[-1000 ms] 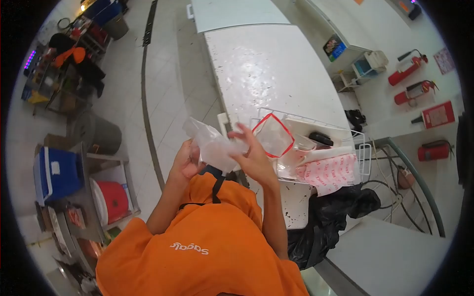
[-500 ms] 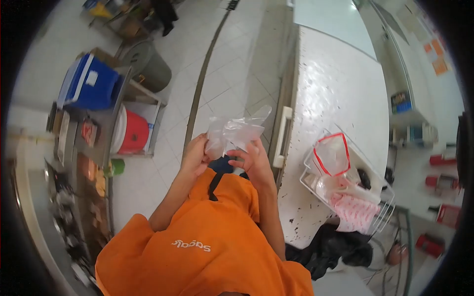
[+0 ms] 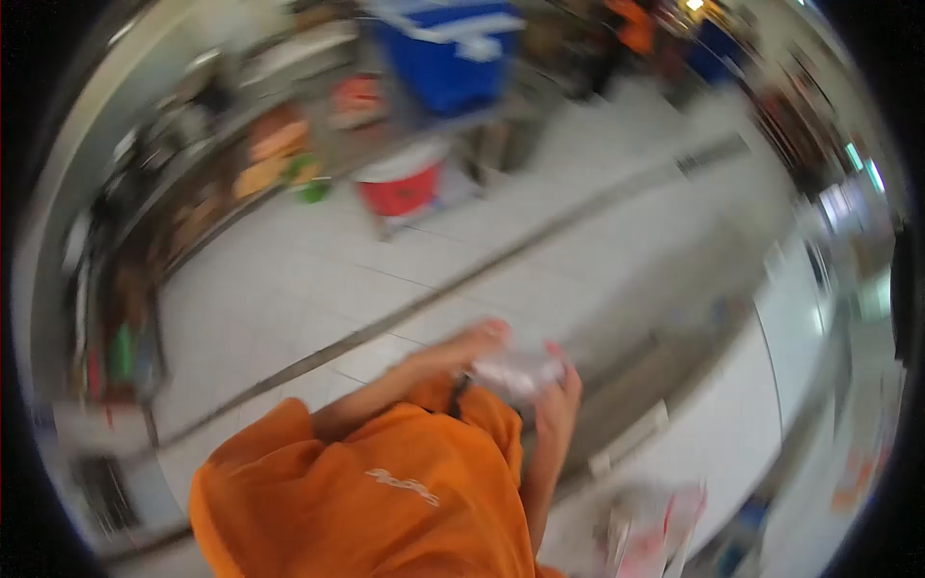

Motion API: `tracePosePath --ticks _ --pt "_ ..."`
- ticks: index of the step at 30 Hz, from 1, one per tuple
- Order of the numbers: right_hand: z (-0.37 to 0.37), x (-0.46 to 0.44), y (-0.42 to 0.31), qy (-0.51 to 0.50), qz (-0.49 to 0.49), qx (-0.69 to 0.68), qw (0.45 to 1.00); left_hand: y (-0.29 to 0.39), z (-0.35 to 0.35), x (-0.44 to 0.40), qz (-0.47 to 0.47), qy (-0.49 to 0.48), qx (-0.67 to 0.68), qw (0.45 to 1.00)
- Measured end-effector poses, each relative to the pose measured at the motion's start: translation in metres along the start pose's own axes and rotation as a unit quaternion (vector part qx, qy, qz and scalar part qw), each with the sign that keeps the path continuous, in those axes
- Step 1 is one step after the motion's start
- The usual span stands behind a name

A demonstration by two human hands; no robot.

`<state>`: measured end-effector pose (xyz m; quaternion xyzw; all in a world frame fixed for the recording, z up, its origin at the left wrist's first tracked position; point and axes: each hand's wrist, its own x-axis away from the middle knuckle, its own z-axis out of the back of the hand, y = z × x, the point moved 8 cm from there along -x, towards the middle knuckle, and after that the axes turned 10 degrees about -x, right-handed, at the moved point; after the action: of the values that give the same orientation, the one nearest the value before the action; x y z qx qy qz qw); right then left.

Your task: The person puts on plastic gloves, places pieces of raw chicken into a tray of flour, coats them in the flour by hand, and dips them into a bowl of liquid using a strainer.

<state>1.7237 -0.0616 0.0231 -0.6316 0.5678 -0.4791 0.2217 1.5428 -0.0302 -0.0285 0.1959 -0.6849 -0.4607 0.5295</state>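
Since the earlier frame, the view has swung round, bringing the blue cooler (image 3: 443, 60) to the top, above the red and white bucket (image 3: 400, 188), and the white counter (image 3: 718, 419) to the lower right. Crumpled and translucent, the plastic bag (image 3: 518, 374) is between the hands, just in front of the orange shirt (image 3: 414, 482) and over the floor (image 3: 289, 255), apart from the counter. Partly closed, the right hand (image 3: 559, 390) has hold of the bag's near side, some fingers raised and spread a little. The left hand (image 3: 485, 337) is at the other side of the bag, its fingers too blurred to tell how far open they are or whether they grip. A red-edged bag (image 3: 686, 511) and a pink-printed wrapper (image 3: 641, 559) lie on the counter, both smeared by motion
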Motion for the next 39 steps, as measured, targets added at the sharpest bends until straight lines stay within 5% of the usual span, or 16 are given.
tracePosePath --ticks 3,5,12,20,27,28,31,32,35,38,39 --pt "-0.067 0.0 0.043 -0.026 -0.063 0.024 0.997 0.009 0.051 0.044 -0.142 0.005 -0.058 0.988" --pt "-0.104 -0.008 0.07 -0.111 -0.042 0.088 0.989 0.005 0.099 0.066 -0.129 0.076 -0.103 0.983" --pt "-0.247 -0.013 0.131 -0.171 -0.077 0.138 0.973 -0.059 0.242 0.119 -0.116 0.293 0.068 0.947" --pt "-0.365 -0.058 0.187 -0.33 -0.045 0.325 0.885 -0.114 0.321 0.175 -0.122 0.508 0.276 0.807" --pt "-0.492 -0.098 0.244 -0.474 0.038 0.415 0.776 -0.129 0.393 0.217 -0.086 0.647 0.315 0.689" --pt "-0.509 -0.098 0.254 -0.476 -0.015 0.419 0.773 -0.123 0.402 0.227 -0.093 0.668 0.318 0.667" --pt "-0.571 -0.097 0.255 -0.543 0.116 0.402 0.728 -0.115 0.425 0.247 -0.074 0.705 0.327 0.625" --pt "-0.584 -0.099 0.26 -0.546 0.096 0.409 0.725 -0.111 0.43 0.252 -0.061 0.713 0.335 0.613" --pt "-0.615 -0.111 0.259 -0.507 0.056 0.237 0.827 -0.123 0.45 0.256 -0.07 0.781 0.339 0.52" --pt "-0.638 -0.128 0.276 -0.379 -0.259 0.001 0.888 -0.147 0.46 0.254 -0.099 0.785 0.417 0.448" --pt "-0.64 -0.134 0.28 -0.344 -0.296 -0.005 0.891 -0.154 0.459 0.252 -0.104 0.773 0.445 0.44"
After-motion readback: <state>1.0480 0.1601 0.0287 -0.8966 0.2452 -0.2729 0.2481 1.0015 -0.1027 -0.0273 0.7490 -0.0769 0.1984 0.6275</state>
